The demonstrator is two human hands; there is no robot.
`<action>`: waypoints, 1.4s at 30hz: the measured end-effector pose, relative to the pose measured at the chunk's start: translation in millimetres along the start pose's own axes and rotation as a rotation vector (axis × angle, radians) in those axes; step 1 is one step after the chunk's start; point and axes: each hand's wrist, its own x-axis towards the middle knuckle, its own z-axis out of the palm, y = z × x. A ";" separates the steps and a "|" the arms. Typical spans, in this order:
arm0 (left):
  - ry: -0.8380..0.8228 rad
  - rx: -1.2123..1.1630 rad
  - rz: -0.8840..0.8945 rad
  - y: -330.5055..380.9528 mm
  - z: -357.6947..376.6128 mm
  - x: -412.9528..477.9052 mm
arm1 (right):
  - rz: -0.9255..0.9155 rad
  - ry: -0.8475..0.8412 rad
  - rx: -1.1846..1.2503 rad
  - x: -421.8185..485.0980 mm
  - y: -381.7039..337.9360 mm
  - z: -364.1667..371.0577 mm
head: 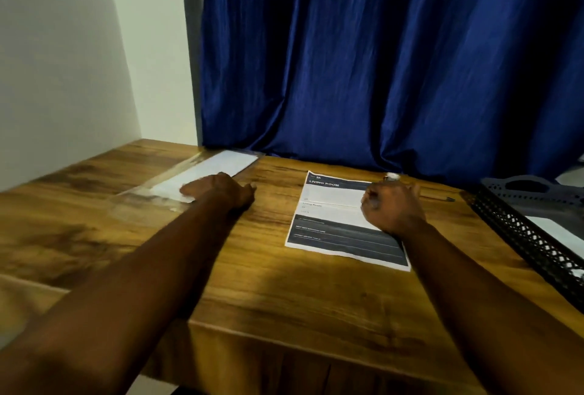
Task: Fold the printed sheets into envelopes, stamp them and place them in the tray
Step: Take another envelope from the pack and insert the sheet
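Observation:
A printed sheet [328, 230] with dark bands and the heading "LIVING ROOM" lies flat on the wooden table [284, 293], right of centre. My right hand [393, 208] rests on the sheet's right side with its fingers curled into a fist; nothing shows inside it. Just behind that hand stands a small white-topped object [393, 176], maybe the stamp. At the back left lies a pack of white envelopes [218, 170] in a clear plastic sleeve. My left hand [221, 191] lies on the near end of the pack, blurred, fingers stretched over it. The black mesh tray [518, 233] stands at the right edge.
A pen [442, 198] lies between the sheet and the tray. White paper [559, 233] sits inside the tray, and a grey perforated piece [534, 186] is behind it. A blue curtain [379, 63] hangs along the table's back edge, with a white wall to the left.

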 end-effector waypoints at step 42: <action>0.256 -0.347 0.698 -72.4 -24.3 8.3 | -0.307 -0.025 0.090 -27.0 -265.2 -16.4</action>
